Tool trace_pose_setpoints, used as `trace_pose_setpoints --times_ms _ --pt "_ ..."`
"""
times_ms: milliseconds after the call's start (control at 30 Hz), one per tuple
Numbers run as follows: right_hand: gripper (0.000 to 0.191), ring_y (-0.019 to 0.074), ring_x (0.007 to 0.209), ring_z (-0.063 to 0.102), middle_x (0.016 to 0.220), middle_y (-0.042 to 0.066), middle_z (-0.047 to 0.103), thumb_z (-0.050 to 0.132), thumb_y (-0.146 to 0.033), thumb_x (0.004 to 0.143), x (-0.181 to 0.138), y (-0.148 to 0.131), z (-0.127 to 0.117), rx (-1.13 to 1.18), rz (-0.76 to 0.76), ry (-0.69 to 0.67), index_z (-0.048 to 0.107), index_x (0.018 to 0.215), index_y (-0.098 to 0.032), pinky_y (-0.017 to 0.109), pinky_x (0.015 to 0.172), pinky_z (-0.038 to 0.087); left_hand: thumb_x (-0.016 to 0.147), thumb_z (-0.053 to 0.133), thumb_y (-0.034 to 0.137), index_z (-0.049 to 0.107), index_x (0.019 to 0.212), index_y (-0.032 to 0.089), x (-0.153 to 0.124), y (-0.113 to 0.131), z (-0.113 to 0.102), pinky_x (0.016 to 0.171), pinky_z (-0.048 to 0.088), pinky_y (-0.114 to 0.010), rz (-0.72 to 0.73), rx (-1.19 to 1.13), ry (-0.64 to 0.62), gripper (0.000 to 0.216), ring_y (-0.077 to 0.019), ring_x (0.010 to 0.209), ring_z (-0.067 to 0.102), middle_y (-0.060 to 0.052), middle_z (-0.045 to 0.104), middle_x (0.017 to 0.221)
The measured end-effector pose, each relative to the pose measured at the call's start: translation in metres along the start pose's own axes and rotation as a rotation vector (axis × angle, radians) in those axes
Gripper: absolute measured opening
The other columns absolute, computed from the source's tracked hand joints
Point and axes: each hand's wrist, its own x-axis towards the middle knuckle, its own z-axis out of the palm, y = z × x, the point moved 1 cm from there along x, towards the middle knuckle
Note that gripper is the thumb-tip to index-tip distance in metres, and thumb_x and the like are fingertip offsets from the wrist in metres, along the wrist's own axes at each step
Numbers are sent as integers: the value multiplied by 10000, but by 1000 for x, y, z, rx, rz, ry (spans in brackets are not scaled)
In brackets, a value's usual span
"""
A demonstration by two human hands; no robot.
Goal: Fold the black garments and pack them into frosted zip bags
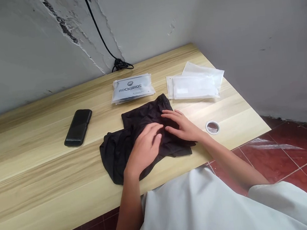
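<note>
While the black cloth (116,153) lies rumpled near the front of the wooden table (41,187), left hand (143,150) and right hand (183,126) are over it, fingers loosely extended, unclenched; can't tell how firmly they touch. Phone (78,127) left of cloth, ROCKBROS packet (132,88) just behind it, white packets (195,84) beyond right hand.

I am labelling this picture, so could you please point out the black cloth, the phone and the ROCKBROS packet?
Black cloth (169,143): head view, on the fabric near its middle.
Phone (78,127): head view, middle of its dark screen.
ROCKBROS packet (132,89): head view, middle of its printed face.
</note>
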Motion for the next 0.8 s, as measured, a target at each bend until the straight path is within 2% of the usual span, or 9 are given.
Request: trace_pose_setpoints --times_ms 67,133,233,300,367,533,633,700,800 --pt "384 263 1463 549 1560 115 598 577 -373 1021 0 -1 -10 116 16 135 634 1383 -257 476 1238 415 1028 526 355 685 1249 248 -19 -11 -23 956 561 -339 -95 78 233 294 -206 1055 688 -74 688 1274" --pt "301 261 1392 610 1467 114 667 595 -353 1009 0 0 -19 173 49 289 684 1280 -257 448 1178 480 964 609 461 693 1139 221 -33 -26 -39 826 561 -359 -319 182 405 309 -206 851 662 -72 698 1071" --pt "223 270 1291 671 1339 100 733 629 -339 982 1 6 -25 201 109 432 720 1170 -260 455 1088 542 882 657 606 679 936 223 -41 -46 -41 710 515 -351 -568 151 270 387 -191 693 603 -26 663 832" --pt "194 270 1240 691 1287 88 753 650 -321 962 2 10 -24 232 128 467 735 1126 -263 448 1024 571 864 657 625 656 838 234 -38 -51 -35 683 484 -330 -579 100 161 393 -183 681 588 -6 638 764" --pt "174 262 1204 702 1259 82 760 662 -296 949 2 13 -20 265 124 472 748 1096 -261 433 984 581 851 669 573 632 774 234 -33 -51 -31 682 461 -314 -544 87 183 349 -177 700 583 0 631 760" --pt "150 248 1165 711 1236 79 759 667 -290 938 4 15 -15 328 150 440 764 1047 -254 408 955 589 762 719 403 581 727 232 -28 -51 -54 607 423 -270 -516 -140 376 222 -150 653 546 30 582 700" --pt "137 251 1157 715 1182 68 775 669 -309 934 3 17 -17 373 201 457 760 1019 -250 419 979 588 779 737 365 575 763 237 -28 -37 -72 572 400 -260 -448 -48 550 207 -133 609 488 49 533 677" --pt "136 252 1121 728 1138 62 787 685 -321 925 3 18 -18 406 234 471 759 1009 -243 433 992 587 833 730 367 638 851 239 -26 -18 -72 647 448 -266 -314 62 489 159 -145 697 563 31 623 780" --pt "147 251 1078 741 1109 62 795 708 -333 914 2 21 -17 435 274 474 762 1006 -233 441 995 586 935 674 406 706 1087 264 -17 9 -56 841 520 -294 -85 41 72 210 -181 962 687 -4 741 1083"
